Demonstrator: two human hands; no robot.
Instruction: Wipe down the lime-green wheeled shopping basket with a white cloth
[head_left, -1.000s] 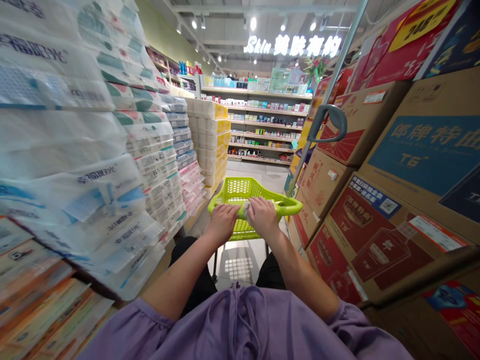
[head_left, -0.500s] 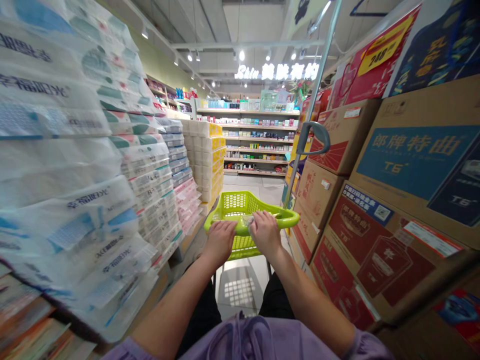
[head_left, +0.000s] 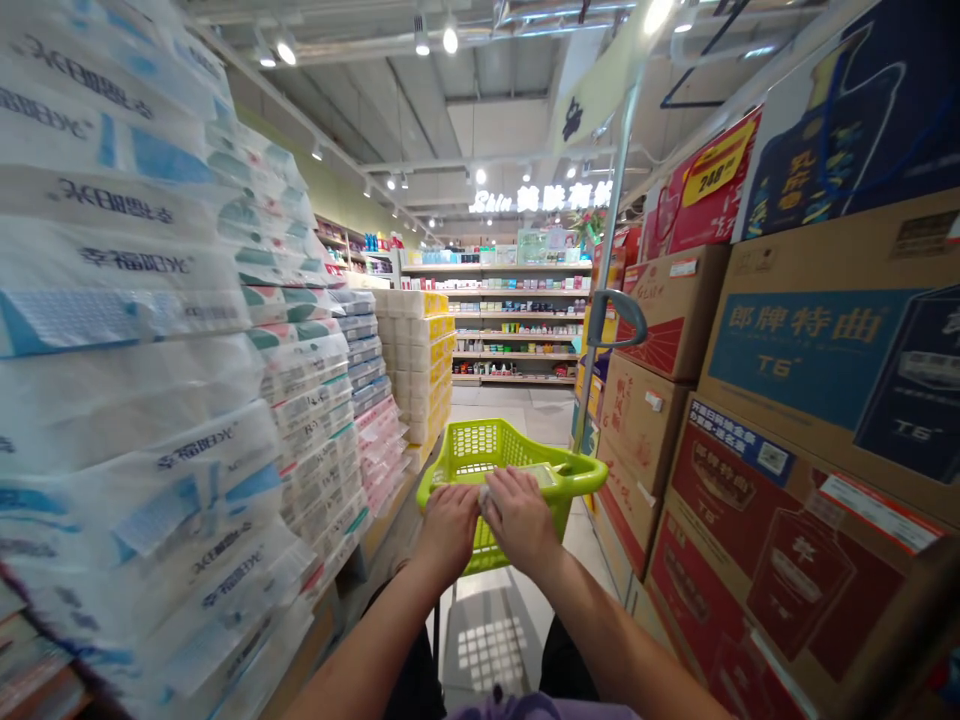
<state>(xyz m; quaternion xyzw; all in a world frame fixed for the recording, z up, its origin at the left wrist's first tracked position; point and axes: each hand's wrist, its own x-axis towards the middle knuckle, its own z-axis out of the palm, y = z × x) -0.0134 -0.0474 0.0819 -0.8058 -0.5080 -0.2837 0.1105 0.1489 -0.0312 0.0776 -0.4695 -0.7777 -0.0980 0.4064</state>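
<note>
A lime-green shopping cart [head_left: 589, 477] with a perforated basket stands straight in front of me. My left hand [head_left: 448, 525] is closed over the left part of its handle, knuckles up. Just beside it, my right hand [head_left: 521, 515] is wrapped over the handle's middle. The two hands nearly touch. Between them shows a small pale, crinkled bit by the right fingers; what it is I cannot make out. A clear label panel shows on the handle just past the right hand. The visible part of the basket holds no goods.
Tall stacks of plastic-wrapped paper packs [head_left: 165, 260] line the left side. Stacked cartons [head_left: 810, 330] stand close on the right, with a metal pole [head_left: 607, 260] bearing a grey loop in front. Ahead, tiled floor [head_left: 510, 402] leads to product shelves [head_left: 517, 315].
The view has tilted upward, so the cart sits lower. My right hand has slid left along the handle, closer to my left hand. The cart points slightly more to the right.
</note>
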